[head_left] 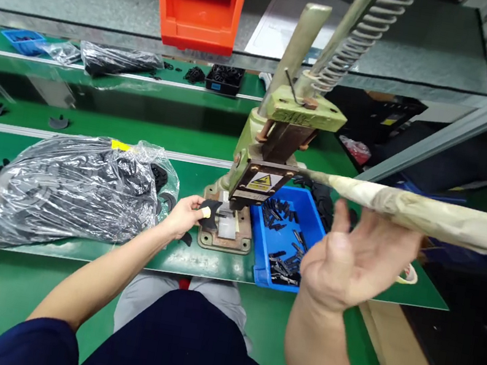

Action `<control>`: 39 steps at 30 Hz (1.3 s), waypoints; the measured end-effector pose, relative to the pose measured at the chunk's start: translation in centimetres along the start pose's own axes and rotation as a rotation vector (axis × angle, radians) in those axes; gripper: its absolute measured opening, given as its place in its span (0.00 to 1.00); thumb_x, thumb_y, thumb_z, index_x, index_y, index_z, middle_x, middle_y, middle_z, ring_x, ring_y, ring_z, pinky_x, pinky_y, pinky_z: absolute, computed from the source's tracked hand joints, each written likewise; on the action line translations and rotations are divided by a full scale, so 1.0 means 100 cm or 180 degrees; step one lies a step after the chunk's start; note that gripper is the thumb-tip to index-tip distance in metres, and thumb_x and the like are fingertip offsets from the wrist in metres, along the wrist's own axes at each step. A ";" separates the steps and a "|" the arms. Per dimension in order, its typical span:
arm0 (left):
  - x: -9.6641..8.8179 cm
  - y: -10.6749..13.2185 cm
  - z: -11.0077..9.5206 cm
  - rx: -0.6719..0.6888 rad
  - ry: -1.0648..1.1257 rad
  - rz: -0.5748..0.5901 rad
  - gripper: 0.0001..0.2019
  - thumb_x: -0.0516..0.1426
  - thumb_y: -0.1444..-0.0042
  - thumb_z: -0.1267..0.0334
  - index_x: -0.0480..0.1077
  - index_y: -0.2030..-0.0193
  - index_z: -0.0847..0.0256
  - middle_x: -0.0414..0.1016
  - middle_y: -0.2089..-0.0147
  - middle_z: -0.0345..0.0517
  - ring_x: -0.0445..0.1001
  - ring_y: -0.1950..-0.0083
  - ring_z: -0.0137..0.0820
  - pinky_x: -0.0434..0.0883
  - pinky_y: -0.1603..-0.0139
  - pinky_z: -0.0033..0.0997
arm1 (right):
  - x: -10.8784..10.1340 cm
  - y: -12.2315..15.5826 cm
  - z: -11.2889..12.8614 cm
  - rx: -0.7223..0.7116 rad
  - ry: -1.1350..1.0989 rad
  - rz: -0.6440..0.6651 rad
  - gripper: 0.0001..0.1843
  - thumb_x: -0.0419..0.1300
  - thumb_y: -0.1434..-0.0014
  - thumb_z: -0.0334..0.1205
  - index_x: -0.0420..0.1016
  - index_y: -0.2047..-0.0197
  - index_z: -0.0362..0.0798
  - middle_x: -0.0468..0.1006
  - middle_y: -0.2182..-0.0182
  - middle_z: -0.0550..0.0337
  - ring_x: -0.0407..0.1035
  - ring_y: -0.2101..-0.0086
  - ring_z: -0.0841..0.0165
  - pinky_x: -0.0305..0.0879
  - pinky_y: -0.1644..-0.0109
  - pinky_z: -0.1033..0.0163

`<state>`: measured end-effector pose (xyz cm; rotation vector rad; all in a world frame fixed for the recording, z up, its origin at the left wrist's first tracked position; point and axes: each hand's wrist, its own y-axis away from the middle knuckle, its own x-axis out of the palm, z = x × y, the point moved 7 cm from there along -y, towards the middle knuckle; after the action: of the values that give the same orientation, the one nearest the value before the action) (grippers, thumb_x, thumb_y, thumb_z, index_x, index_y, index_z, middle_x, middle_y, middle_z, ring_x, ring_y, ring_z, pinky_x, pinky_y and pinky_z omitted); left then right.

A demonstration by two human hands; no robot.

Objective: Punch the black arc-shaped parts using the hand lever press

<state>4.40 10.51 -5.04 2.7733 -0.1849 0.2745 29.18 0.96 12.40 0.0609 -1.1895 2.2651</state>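
My left hand [184, 217] pinches a thin black curved plastic piece [209, 219] at the left side of the press's base plate [226, 243]. Something pale yellow covers the tip of my thumb. The piece lies partly over the small metal fixture [227, 225] beneath the ram of the green hand press [272, 150]. My right hand [351, 263] is open, palm up and slightly blurred, just under the wrapped press lever [428, 220]. Its fingertips are hidden behind the lever, so I cannot tell whether they touch it.
Right of the press stands a blue bin [264, 251] holding several small black parts. A clear plastic bag [78, 192] full of black pieces lies on the left. An orange bin [196, 34] sits on the shelf above. A tape roll [408, 275] lies at the right.
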 end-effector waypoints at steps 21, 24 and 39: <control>0.042 0.080 -0.066 0.1281 -0.2139 0.2001 0.08 0.61 0.44 0.66 0.82 0.60 0.59 0.81 0.64 0.45 0.77 0.63 0.32 0.68 0.60 0.23 | 0.038 0.213 -0.068 0.5559 -0.1871 0.2652 0.21 0.71 0.51 0.50 0.74 0.63 0.42 0.62 0.80 0.70 0.53 0.80 0.82 0.42 0.77 0.71; 0.048 0.081 -0.062 0.1226 -0.2301 0.2266 0.09 0.59 0.42 0.67 0.80 0.59 0.62 0.81 0.64 0.43 0.76 0.64 0.30 0.68 0.62 0.23 | 0.037 0.215 -0.064 0.5466 -0.1778 0.2435 0.17 0.70 0.47 0.46 0.74 0.64 0.41 0.64 0.80 0.68 0.52 0.79 0.82 0.40 0.76 0.70; -0.007 0.020 -0.012 0.0003 -0.0804 0.0720 0.10 0.67 0.54 0.68 0.73 0.65 0.67 0.73 0.74 0.38 0.71 0.75 0.23 0.72 0.72 0.23 | 0.025 0.218 -0.084 0.5581 -0.1334 0.2048 0.25 0.63 0.44 0.57 0.76 0.55 0.43 0.72 0.74 0.60 0.63 0.77 0.76 0.50 0.78 0.69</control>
<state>3.18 9.16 -3.41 2.7813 -0.5627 -0.0229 17.86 -0.98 -8.08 0.9065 1.1290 3.1555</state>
